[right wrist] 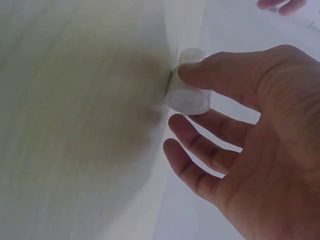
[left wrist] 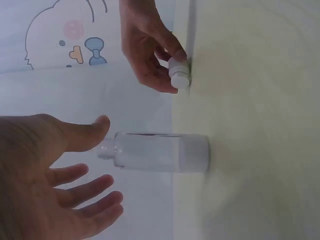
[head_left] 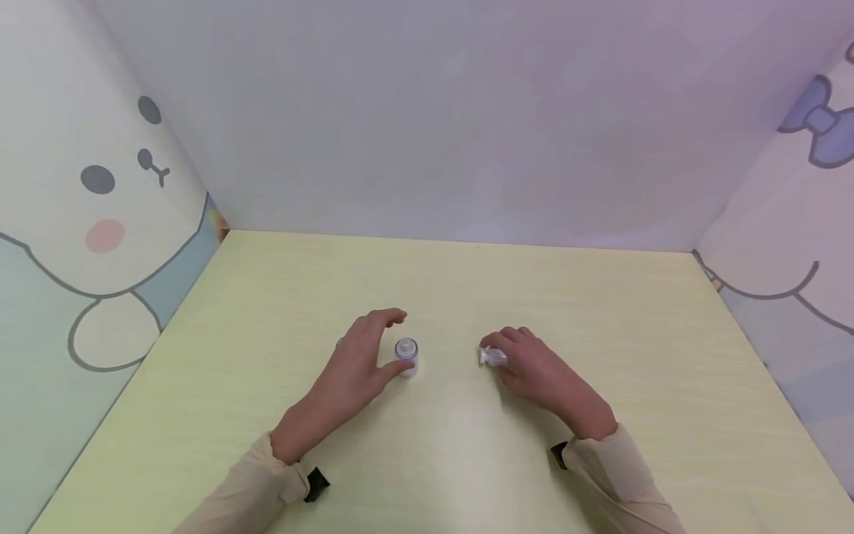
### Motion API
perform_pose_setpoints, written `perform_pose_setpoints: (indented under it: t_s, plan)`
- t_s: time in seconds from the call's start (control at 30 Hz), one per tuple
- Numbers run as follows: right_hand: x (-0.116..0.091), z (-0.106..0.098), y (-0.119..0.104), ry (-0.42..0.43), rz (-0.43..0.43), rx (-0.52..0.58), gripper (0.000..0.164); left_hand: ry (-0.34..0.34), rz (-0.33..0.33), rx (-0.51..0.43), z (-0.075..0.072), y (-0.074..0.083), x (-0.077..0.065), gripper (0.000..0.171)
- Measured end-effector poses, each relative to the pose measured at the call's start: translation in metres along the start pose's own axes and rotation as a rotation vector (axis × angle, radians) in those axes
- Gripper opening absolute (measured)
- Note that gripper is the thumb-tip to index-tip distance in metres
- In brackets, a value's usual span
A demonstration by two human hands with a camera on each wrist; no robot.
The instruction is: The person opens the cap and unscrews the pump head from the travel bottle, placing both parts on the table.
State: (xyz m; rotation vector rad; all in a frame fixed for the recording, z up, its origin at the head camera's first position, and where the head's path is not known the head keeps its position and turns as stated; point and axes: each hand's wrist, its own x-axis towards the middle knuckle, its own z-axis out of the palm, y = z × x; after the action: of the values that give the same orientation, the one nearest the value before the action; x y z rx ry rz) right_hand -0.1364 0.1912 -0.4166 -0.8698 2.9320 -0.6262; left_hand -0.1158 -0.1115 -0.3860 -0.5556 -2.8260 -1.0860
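A small clear bottle [left wrist: 150, 152] with a white base and a narrow neck stands upright on the table, its neck uncapped. My left hand [head_left: 353, 363] is around it with thumb and fingers spread apart. In the left wrist view the thumb reaches close to the bottle's neck, while the fingers stay off the bottle. Off to the right, my right hand [head_left: 534, 371] pinches a small white cap [right wrist: 187, 97] between thumb and fingers. That cap lies on its side, low at the tabletop, its narrower end towards the bottle.
The pale yellow table [head_left: 454, 460] is bounded by a plain back wall [head_left: 427, 126] and side panels with cartoon animals, such as the left panel [head_left: 113, 282]. A small dark-rimmed edge [head_left: 339, 342] peeks out beyond my left hand, mostly hidden.
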Motion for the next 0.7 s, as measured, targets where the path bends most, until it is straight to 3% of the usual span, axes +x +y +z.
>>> perform_pose_setpoints:
  t_s: [0.13, 0.33, 0.53, 0.7]
  plan:
    - [-0.001, -0.001, 0.002, 0.002, 0.005, -0.007, 0.034, 0.023, 0.075, 0.069, -0.014, -0.002, 0.000, 0.070]
    - [-0.003, 0.000, 0.005, -0.002, 0.053, 0.018, 0.048, 0.080, 0.134, 0.240, -0.025, -0.010, -0.001, 0.072]
    - [-0.012, 0.002, 0.005, 0.035, 0.092, 0.032, 0.063, 0.089, 0.150, 0.397, -0.026, -0.020, -0.006, 0.083]
    - [-0.023, -0.001, 0.003, 0.066, 0.110, -0.035, 0.079, 0.073, 0.137, 0.511, -0.031, -0.033, -0.014, 0.094]
